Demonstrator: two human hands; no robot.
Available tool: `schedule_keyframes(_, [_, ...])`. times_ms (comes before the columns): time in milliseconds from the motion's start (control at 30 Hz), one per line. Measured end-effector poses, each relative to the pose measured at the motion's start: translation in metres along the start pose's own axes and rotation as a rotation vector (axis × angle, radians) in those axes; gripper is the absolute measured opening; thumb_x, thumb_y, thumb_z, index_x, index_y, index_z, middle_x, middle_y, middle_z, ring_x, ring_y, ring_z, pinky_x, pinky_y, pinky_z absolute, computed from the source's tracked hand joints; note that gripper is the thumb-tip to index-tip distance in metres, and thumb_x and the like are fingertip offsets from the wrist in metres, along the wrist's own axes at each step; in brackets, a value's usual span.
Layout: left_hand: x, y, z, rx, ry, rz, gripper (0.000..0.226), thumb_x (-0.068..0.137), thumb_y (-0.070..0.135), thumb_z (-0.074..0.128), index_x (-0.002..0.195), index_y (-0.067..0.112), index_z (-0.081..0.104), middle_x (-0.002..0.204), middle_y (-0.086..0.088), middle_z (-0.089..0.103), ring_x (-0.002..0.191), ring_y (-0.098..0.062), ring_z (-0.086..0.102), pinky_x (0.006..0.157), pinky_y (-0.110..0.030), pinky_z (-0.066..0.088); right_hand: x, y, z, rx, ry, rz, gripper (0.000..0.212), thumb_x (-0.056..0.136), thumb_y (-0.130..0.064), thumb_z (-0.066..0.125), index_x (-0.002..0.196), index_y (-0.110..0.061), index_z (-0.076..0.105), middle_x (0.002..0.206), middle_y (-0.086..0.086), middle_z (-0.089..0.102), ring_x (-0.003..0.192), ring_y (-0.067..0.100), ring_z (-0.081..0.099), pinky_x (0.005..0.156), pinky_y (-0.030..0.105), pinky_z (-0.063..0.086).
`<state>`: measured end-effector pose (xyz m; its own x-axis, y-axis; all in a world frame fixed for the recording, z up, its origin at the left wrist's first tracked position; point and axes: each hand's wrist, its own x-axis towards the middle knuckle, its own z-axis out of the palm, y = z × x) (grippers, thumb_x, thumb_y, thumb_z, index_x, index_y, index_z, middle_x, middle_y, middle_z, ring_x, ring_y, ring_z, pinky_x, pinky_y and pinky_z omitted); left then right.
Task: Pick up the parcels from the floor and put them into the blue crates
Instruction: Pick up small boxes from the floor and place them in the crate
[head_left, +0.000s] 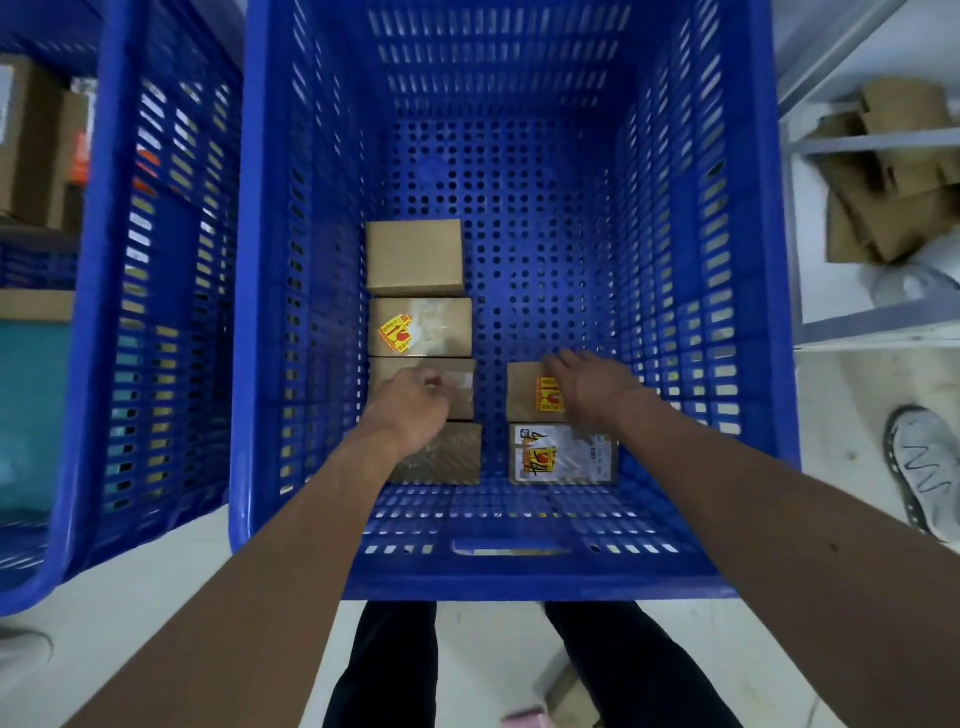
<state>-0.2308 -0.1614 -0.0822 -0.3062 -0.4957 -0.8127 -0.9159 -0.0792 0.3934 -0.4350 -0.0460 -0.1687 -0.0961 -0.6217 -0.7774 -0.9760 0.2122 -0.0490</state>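
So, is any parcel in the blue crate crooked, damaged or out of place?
Nothing stands out. Six parcels lie flat in the blue crate, four in a left column, two in a right one, edges roughly aligned. Only cardboard pieces on the shelf look untidily heaped.

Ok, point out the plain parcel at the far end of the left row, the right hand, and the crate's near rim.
plain parcel (414, 257): head view, middle of its top face.
right hand (587, 387): head view, back of the hand.
blue crate (519, 583): head view, middle of its near rim.
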Motion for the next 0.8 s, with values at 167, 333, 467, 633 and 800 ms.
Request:
schedule_keyframes(167, [-0.019,0.0,-0.008,0.037,-0.027,0.045,0.03,0.104,0.033,0.04,0.122,0.031,0.063,0.087,-0.003,0.071,0.073,-0.021,0.069,0.069,-0.033,0.058,-0.009,-0.006,-0.008,0.016,-0.092,0.07,0.084,0.093,-0.024,0.057,0.157,-0.01,0.005,0.164,0.006,0.008,0.15,0.024,0.009,0.118,0.046,0.024])
schedule_keyframes(333, [-0.038,0.003,-0.029,-0.001,0.006,0.052,0.027,0.103,0.026,0.045,0.12,0.029,0.066,0.105,-0.005,0.07,0.083,-0.019,0.068,0.063,-0.026,0.051,-0.039,-0.018,-0.023,0.05,-0.126,0.147,0.079,0.095,-0.024,0.055,0.156,-0.008,0.008,0.163,0.008,0.012,0.15,0.025,0.011,0.119,0.042,0.023])
schedule_keyframes(467, [-0.061,0.003,-0.049,-0.026,0.025,0.089,0.023,0.101,0.031,0.046,0.108,0.032,0.068,0.116,-0.005,0.069,0.099,-0.022,0.067,0.088,-0.035,0.055,-0.079,-0.032,-0.041,0.112,-0.121,0.196,0.072,0.095,-0.021,0.051,0.155,-0.007,0.014,0.16,0.012,0.019,0.147,0.03,0.02,0.115,0.046,0.032])
schedule_keyframes(633, [-0.106,0.002,-0.072,-0.032,0.002,0.149,0.031,0.097,0.012,0.049,0.093,0.037,0.066,0.121,-0.01,0.067,0.099,-0.027,0.068,0.088,-0.046,0.058,-0.154,-0.061,-0.076,0.275,-0.05,0.273,0.057,0.094,-0.019,0.049,0.146,-0.005,0.032,0.148,0.017,0.035,0.128,0.034,0.045,0.103,0.046,0.044])
schedule_keyframes(800, [-0.175,0.012,-0.08,0.096,0.007,0.293,0.037,0.089,0.003,0.052,0.113,0.022,0.072,0.116,-0.013,0.071,0.105,-0.032,0.069,0.093,-0.044,0.056,-0.231,-0.1,-0.086,0.442,0.136,0.376,0.057,0.093,-0.021,0.054,0.144,-0.004,0.034,0.134,0.016,0.05,0.119,0.035,0.053,0.094,0.044,0.048])
